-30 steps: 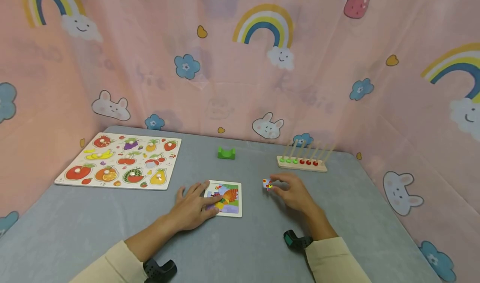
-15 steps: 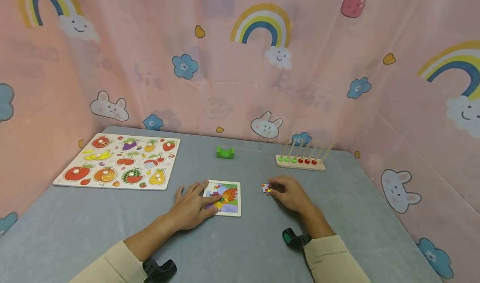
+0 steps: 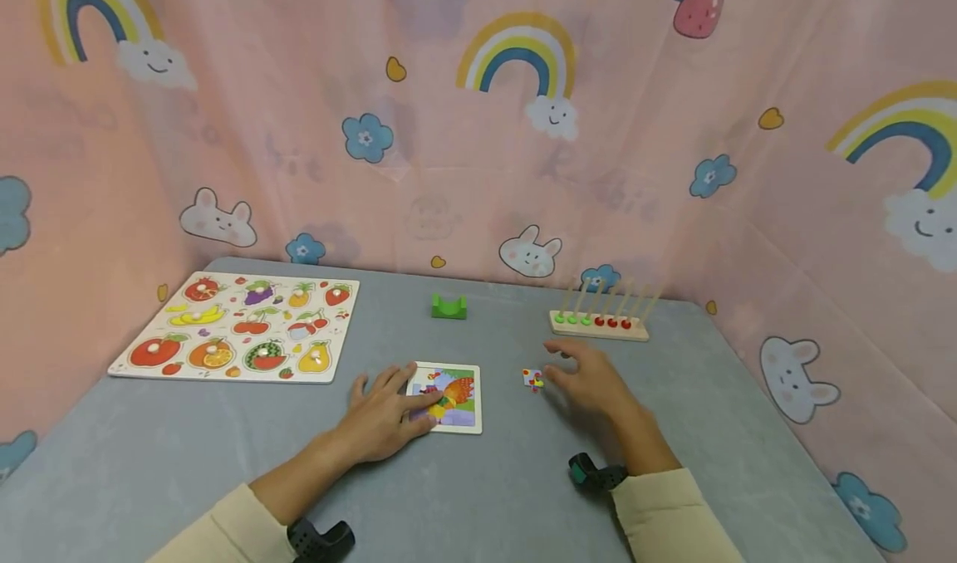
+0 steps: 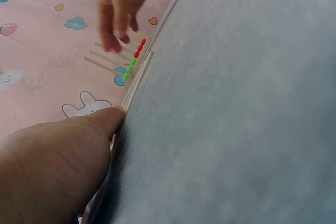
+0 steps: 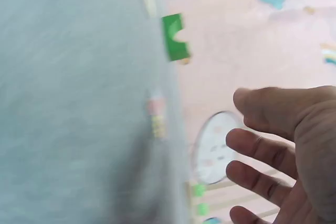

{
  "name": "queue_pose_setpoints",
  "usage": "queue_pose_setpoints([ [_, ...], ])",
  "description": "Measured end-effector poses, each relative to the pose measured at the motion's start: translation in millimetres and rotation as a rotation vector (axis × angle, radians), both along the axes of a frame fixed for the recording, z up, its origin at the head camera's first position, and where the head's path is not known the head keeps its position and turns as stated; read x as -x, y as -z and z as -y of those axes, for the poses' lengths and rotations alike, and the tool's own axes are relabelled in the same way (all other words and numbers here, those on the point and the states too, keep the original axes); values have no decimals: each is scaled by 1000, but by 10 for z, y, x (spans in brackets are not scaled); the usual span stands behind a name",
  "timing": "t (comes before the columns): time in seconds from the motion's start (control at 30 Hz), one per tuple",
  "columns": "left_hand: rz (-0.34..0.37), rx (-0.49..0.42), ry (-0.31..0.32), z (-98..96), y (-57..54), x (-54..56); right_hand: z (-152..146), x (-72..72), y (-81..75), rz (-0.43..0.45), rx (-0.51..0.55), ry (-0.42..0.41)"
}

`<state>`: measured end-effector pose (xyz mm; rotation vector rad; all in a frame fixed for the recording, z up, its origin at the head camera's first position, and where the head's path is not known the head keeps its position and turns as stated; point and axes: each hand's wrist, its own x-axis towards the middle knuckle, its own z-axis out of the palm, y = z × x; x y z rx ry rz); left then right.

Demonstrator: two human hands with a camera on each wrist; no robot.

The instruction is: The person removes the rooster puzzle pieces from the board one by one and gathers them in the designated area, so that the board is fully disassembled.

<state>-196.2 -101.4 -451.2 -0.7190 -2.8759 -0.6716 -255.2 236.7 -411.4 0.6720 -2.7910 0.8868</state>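
Head view | puzzle piece (image 3: 532,380) seen at 3 o'clock of puzzle board (image 3: 478,398) | right grip (image 3: 591,378) spread, nothing held; left grip (image 3: 384,415) uncurled, rested on board | piece judged light, stiff; best pinched by edges

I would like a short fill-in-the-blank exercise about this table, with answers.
The left hand rests on the framed puzzle; in the head view, the loose piece lies to its ____.
The small block farther back is coloured ____.
The beads on the pegged rack are green and ____.

Missing words: right; green; red.
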Motion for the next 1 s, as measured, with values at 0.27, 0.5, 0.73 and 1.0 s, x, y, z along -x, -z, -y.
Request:
queue_pose_setpoints([
  [0.27, 0, -23, -3, -6, 19, -10, 53, -165, -417, -91, 45, -31],
  [0.5, 1, -7, -3, 5, 29, -22, 132, -240, -682, -172, 52, -41],
  [0.73, 13, -16, -5, 4, 22, -15, 317, -307, -921, -183, 116, -58],
  [1.0, 6, -6, 0, -4, 21, 1, 589, -277, -971, -215, 206, -111],
])
